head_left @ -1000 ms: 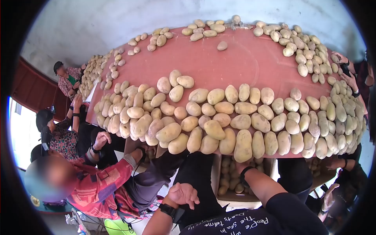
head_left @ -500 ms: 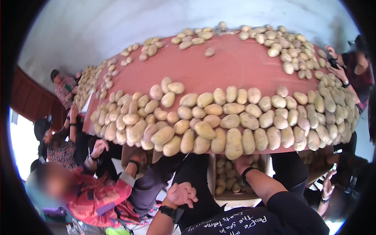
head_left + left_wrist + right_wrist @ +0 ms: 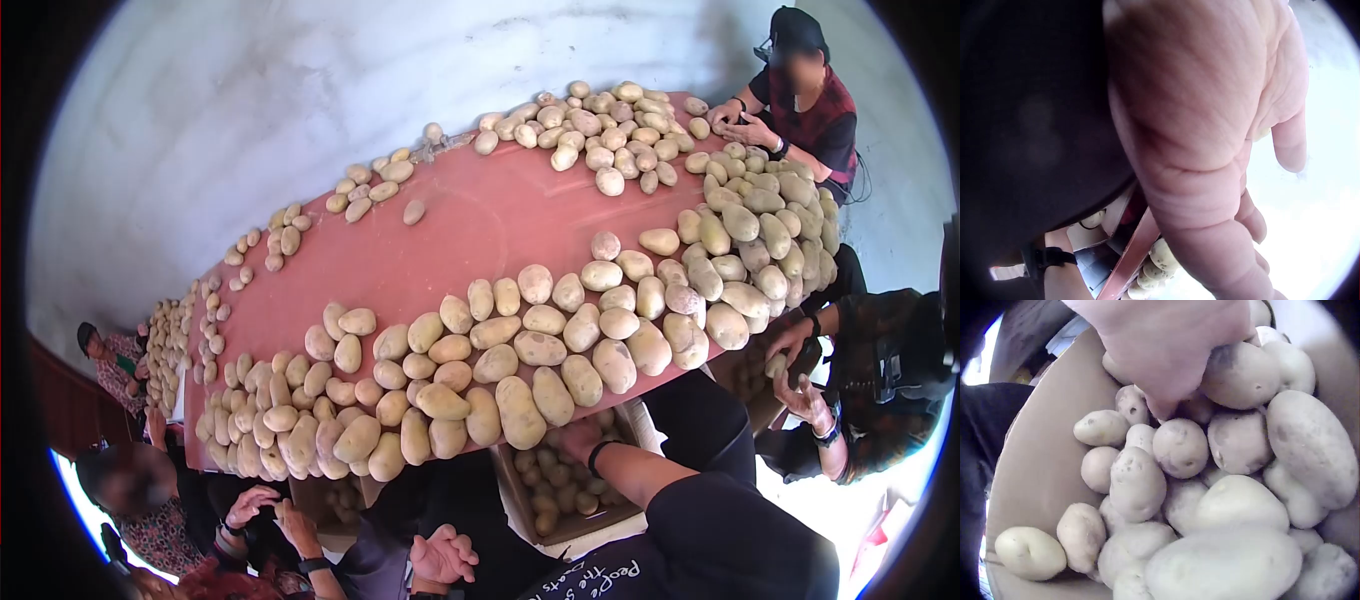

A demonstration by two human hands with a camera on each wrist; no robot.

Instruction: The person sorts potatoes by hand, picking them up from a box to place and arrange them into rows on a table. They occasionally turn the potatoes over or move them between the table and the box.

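Your right hand (image 3: 580,438) reaches into the box (image 3: 1041,475) among potatoes (image 3: 1138,484); I cannot tell whether it grips one. The box sits below the table (image 3: 400,270), presumably for short reaches. Your left hand (image 3: 443,555), loosely curled, holds nothing.

The desk (image 3: 450,240) has a red top and runs diagonally from lower left to upper right of the frame. A pale, grey-stained wall (image 3: 300,100) stands behind it, across the top. A reddish-brown panel (image 3: 65,400) occupies the left edge. The upper-right person (image 3: 825,115) wears a black cap (image 3: 798,32) and a dark red checked vest. The lower-left person (image 3: 155,530) wears a floral top; the right-edge person (image 3: 880,335), a dark plaid top.
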